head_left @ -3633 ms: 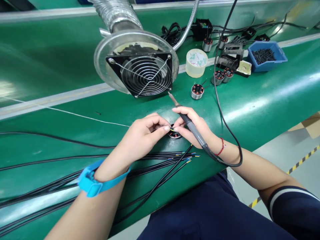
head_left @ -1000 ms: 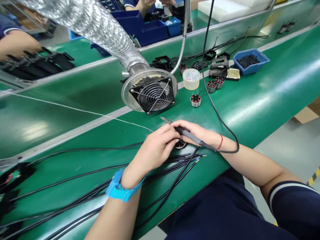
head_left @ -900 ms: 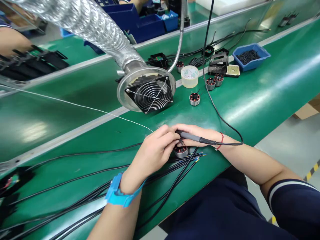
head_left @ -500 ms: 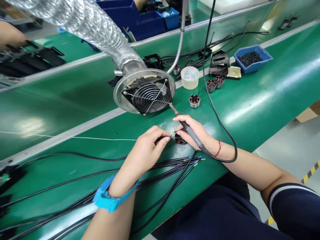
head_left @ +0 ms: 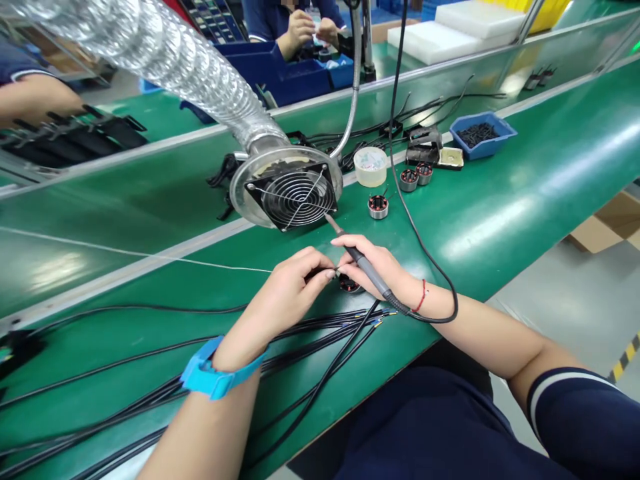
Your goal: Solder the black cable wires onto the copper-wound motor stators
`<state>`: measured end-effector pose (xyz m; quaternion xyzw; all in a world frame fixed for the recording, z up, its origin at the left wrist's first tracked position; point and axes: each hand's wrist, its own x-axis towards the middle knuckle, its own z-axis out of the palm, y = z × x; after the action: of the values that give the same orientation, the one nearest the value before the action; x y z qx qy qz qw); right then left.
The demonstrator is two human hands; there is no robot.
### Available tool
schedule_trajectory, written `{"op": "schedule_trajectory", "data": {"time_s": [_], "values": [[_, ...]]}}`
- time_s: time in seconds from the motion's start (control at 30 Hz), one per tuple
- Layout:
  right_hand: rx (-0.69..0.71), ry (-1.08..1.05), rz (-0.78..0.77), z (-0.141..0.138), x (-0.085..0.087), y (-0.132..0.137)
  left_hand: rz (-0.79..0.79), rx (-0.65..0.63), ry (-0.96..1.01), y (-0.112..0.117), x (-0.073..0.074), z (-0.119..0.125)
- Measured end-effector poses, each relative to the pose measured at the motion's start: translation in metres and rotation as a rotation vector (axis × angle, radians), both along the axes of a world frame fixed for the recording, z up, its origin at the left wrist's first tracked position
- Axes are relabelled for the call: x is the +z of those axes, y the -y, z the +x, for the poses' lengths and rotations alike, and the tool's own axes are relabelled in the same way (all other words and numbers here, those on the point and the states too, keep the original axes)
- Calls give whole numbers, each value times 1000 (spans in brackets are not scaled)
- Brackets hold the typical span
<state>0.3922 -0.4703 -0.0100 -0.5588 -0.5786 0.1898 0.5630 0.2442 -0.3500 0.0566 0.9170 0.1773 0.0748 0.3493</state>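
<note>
My left hand [head_left: 293, 287], with a blue wrist strap [head_left: 213, 373], pinches a thin wire end between thumb and fingers. My right hand [head_left: 375, 270] grips a soldering iron [head_left: 357, 257] whose tip points up-left toward the fan; its fingers also press on a small motor stator [head_left: 349, 285] lying on the green belt [head_left: 500, 207]. The stator is mostly hidden under both hands. A thin solder wire [head_left: 150, 257] runs off to the left from my left fingers.
A fume-extraction fan [head_left: 293, 193] on a foil duct [head_left: 165, 60] stands just behind my hands. More stators [head_left: 379, 206], a tape roll [head_left: 371, 166] and a blue parts tray [head_left: 483, 135] sit behind right. Black cables [head_left: 150, 373] lie near left. Other people's hands [head_left: 310, 30] work across the line.
The soldering iron swung from lying flat across the stator to pointing up-left toward the fan. My left hand pulled back slightly, pinching the wire. The view shifted a little to the right.
</note>
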Motion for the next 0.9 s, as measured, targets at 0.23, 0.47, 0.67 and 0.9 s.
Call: {"op": "schedule_trajectory", "data": {"time_s": [0.23,0.47,0.67,0.9], "values": [[-15,-12,6,3,-4,-3,15,54,27,7,-2,2],[-146,-113,-36,-11,-5,5,-10,55,17,14,-4,6],[-201,31,50,-18,-3,11,33,97,-41,-6,8,-8],[-208,154,99,-3,10,22,109,492,-32,-86,4,-32]]}}
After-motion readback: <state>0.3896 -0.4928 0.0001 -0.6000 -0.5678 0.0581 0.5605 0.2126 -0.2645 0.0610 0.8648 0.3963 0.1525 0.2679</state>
